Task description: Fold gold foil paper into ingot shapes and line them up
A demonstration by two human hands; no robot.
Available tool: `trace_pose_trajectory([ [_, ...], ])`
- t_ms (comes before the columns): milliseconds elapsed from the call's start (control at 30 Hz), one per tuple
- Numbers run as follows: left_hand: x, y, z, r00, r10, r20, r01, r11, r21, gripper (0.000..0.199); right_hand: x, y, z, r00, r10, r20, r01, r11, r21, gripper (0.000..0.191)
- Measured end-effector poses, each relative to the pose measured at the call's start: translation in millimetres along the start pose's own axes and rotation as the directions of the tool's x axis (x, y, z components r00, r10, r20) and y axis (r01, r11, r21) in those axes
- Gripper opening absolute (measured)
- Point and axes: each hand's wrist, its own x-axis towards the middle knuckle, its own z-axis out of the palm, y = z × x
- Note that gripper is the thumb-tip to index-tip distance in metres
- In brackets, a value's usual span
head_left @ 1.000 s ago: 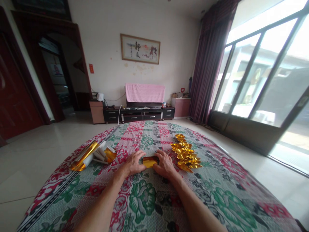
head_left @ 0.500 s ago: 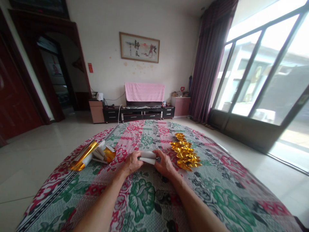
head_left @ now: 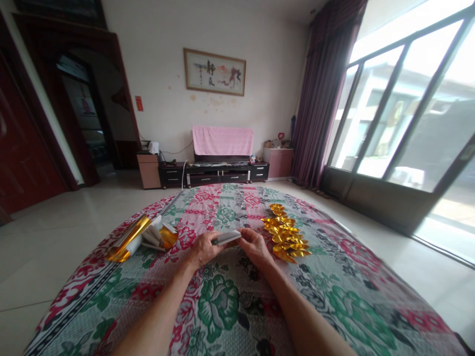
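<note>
On the near side of the table, above the flowered tablecloth (head_left: 218, 306), a folded piece of paper (head_left: 227, 238), its white side showing, was held between two bare hands. The left hand (head_left: 203, 248) was clamped on its left end; the right hand (head_left: 255, 246) pinched the right end, though which fingertips pressed hardest could not be told. Uneven pull from the two ends looked the likeliest trouble, since it could skew or crease the thin paper; too hard a squeeze could crush it. Farther left lay loose gold-and-white paper (head_left: 138, 234), curled and apt to roll if knocked. To the right, near the right hand, stood overlapping folded gold pieces (head_left: 282, 232), whose points a careless sideways sweep might bend. Far off, a pink towel (head_left: 222, 141) hung above a black cabinet (head_left: 203, 178).
</note>
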Motion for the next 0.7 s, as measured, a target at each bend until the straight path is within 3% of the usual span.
trace_pose_trajectory([
  [167,1,-6,0.9,0.991,-0.132,0.025,0.135,0.962,-0.236,0.03,0,-2,2,1.0,0.0,-0.02,0.0,1.0,0.017,0.022],
  [333,3,-4,2.0,0.984,-0.178,0.009,0.166,0.899,-0.405,0.026,2,9,1,0.999,0.03,-0.012,-0.029,0.999,0.03,0.033],
  [467,3,-2,1.2,0.985,-0.173,-0.025,0.151,0.914,-0.377,0.023,3,14,-1,1.0,0.026,-0.016,-0.026,0.999,-0.027,0.042],
  [600,3,-1,0.9,0.987,-0.147,-0.068,0.126,0.959,-0.255,0.021,3,11,-2,0.999,-0.05,0.013,0.051,0.993,-0.107,0.026],
  [700,4,-1,0.5,0.988,-0.089,-0.125,0.072,0.988,-0.139,0.018,2,4,-2,0.994,-0.104,-0.043,0.094,0.977,-0.192,0.021],
])
